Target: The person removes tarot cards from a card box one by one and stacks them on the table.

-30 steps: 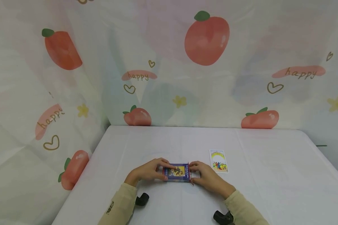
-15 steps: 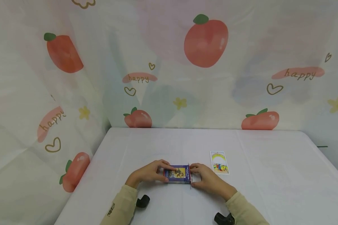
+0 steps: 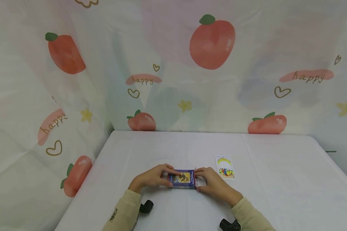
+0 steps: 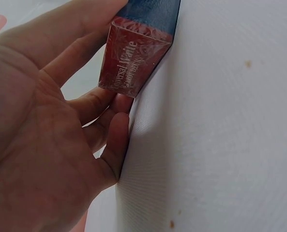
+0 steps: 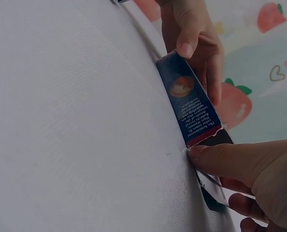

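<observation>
A blue and red tarot card box (image 3: 188,180) lies flat on the white table, its picture side up. My left hand (image 3: 153,175) grips its left part, thumb on the near side and index finger on top. In the left wrist view, the box's red end panel (image 4: 131,60) shows its lettering, under clear wrap. At the right end my right hand (image 3: 215,184) pinches the box between thumb and fingers. There, in the right wrist view, the end is open, with a dark flap (image 5: 217,139) sticking out past the thumb. The box's inside is hidden.
A single tarot card (image 3: 226,170) lies face up just beyond my right hand. Black wrist devices (image 3: 146,206) sit beside both sleeves. A fruit-printed cloth (image 3: 173,80) hangs along the table's back and left edges.
Both hands and the box keep nearly the same place. The flap at the box's right end has shifted slightly by my right thumb. The view tilted a little upward.
</observation>
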Demonstrator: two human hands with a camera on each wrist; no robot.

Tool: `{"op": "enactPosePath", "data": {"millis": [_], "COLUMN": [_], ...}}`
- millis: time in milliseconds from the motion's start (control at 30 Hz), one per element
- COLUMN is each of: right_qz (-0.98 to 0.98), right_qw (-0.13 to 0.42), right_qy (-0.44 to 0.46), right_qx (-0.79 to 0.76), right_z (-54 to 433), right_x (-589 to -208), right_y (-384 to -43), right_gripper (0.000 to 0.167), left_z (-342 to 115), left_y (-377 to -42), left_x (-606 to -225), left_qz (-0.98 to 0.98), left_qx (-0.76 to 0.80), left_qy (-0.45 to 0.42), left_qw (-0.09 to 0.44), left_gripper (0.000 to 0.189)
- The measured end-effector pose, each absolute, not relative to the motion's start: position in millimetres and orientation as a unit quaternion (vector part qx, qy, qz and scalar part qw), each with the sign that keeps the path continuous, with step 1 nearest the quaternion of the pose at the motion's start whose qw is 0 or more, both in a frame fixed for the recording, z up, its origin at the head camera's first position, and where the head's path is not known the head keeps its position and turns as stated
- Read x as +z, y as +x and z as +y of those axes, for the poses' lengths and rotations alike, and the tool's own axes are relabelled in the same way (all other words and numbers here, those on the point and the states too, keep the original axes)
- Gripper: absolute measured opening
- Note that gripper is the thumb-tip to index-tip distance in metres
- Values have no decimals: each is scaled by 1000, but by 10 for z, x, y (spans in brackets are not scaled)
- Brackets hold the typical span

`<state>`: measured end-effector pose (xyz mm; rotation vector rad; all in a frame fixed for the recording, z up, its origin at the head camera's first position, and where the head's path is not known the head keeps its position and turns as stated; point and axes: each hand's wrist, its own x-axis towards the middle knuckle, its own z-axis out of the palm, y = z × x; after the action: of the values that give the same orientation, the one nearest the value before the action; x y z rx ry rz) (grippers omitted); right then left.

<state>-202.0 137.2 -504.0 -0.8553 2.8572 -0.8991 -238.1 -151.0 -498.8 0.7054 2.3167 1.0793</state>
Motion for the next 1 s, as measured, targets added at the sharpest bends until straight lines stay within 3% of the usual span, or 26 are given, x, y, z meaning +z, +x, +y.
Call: {"op": "enactPosePath", "data": {"millis": [567, 1000], "right_qz": [910, 907], "right_qw": [5, 96], "right_qy": [-303, -248], "right_qx": [-282, -325], "right_z": [1461, 1621], "right_x": [-4952, -4841], "right_y": [-2075, -2070], "right_gripper": [46, 56], "left_z": [-1504, -1514], "left_y": [-2398, -2388], "left_x": [-4952, -4968], "left_qz": [852, 850], "left_qx": [391, 392], "left_qy": [252, 253], "left_qw": [241, 245], "left_gripper": [48, 47]}}
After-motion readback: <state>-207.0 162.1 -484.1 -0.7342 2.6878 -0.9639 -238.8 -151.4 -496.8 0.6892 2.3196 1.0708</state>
